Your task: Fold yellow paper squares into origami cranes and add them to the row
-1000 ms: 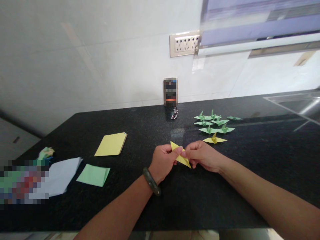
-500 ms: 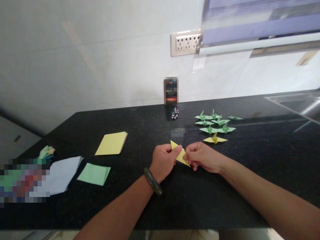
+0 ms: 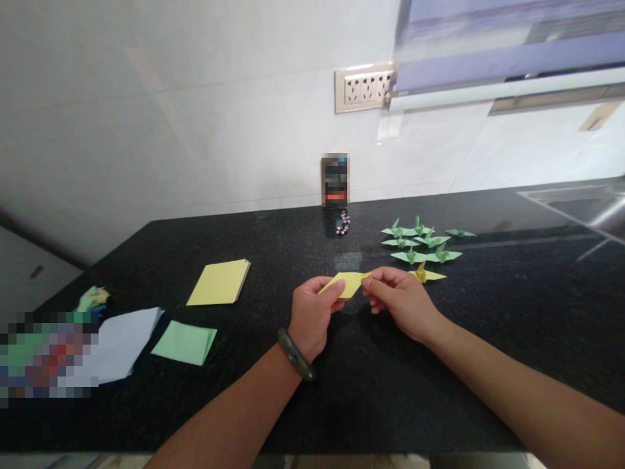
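A folded piece of yellow paper [image 3: 350,284] is held up between my two hands, above the dark counter. My left hand [image 3: 315,309], with a dark bangle at the wrist, closes on its left part, thumb across the top. My right hand [image 3: 398,296] pinches the paper's right tip between thumb and fingers. Just beyond the right hand stands a yellow paper crane [image 3: 424,273], its left wing partly hidden by that hand. Several green paper cranes [image 3: 413,256] are grouped behind it.
A pad of yellow paper squares [image 3: 219,282] and a green paper sheet [image 3: 185,342] lie left of my hands. White paper [image 3: 127,342] is farther left. A phone-like object [image 3: 335,182] leans on the wall, a beaded strap [image 3: 344,223] before it. A sink edge [image 3: 561,205] shows right.
The yellow paper has turned from slanting down to the right to nearly level, showing a broader face. My right hand has risen slightly and now pinches its right tip.
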The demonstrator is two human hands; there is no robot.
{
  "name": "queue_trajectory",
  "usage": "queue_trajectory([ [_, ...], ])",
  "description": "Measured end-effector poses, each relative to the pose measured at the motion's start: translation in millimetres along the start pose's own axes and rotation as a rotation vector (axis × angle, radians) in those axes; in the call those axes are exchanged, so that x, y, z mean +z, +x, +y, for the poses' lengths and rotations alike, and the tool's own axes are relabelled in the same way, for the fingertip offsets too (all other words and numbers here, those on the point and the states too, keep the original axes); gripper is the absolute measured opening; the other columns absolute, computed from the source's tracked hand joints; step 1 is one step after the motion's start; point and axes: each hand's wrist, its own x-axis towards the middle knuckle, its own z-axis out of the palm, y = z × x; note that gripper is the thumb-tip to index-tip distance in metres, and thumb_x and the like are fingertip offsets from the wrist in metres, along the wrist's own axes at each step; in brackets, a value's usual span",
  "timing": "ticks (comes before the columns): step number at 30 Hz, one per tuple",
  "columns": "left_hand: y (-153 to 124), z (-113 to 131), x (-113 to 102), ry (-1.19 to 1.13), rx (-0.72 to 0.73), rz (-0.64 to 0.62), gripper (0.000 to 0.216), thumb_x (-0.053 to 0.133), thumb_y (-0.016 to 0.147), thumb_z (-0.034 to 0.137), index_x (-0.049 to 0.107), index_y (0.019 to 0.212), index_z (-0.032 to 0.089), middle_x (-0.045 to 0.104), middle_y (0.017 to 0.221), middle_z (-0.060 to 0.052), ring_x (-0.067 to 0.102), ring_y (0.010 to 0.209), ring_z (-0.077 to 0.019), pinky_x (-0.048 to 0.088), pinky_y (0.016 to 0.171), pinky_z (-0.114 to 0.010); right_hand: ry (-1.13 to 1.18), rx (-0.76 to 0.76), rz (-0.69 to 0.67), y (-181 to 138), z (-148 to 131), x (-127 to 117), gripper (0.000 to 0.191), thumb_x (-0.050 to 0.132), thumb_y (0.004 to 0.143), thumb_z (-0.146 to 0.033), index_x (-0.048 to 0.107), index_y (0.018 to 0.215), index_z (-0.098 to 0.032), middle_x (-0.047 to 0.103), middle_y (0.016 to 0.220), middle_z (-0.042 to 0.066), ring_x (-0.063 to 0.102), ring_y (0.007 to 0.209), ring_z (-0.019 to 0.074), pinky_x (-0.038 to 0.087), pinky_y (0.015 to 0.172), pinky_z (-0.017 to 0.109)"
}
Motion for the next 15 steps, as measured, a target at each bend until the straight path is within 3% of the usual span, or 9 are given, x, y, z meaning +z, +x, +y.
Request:
queue_trajectory([
  [7, -6.2, -0.5, 2.0, 0.046, -0.197, -0.217, 0.016, 0.067, 0.065, 0.023, 0.061, 0.073, 0.011, 0.065, 0.067, -0.004, 0.058, 0.048, -0.0075, 0.041, 0.044, -0.016, 0.039, -0.062, 0.001, 1.3, 1.4, -1.9, 0.024, 0.064, 0.068, -0.038, 0.056, 0.067, -0.017, 0.051, 0.051, -0.003, 0.045, 0.043, 0.0071, 0.039, 0.041, 0.02],
  [15, -8.2, -1.9, 1.7, 0.095, -0.159, -0.288, 0.015, 0.064, 0.068, 0.023, 0.057, 0.073, 0.011, 0.064, 0.061, -0.003, 0.056, 0.044, -0.0066, 0.039, 0.042, -0.015, -0.09, -0.133, -0.046, -2.0, -3.0, -2.4, 0.019, 0.059, 0.073, -0.034, 0.055, 0.064, -0.017, 0.054, 0.056, -0.002, 0.044, 0.043, 0.0072, 0.037, 0.04, 0.02],
])
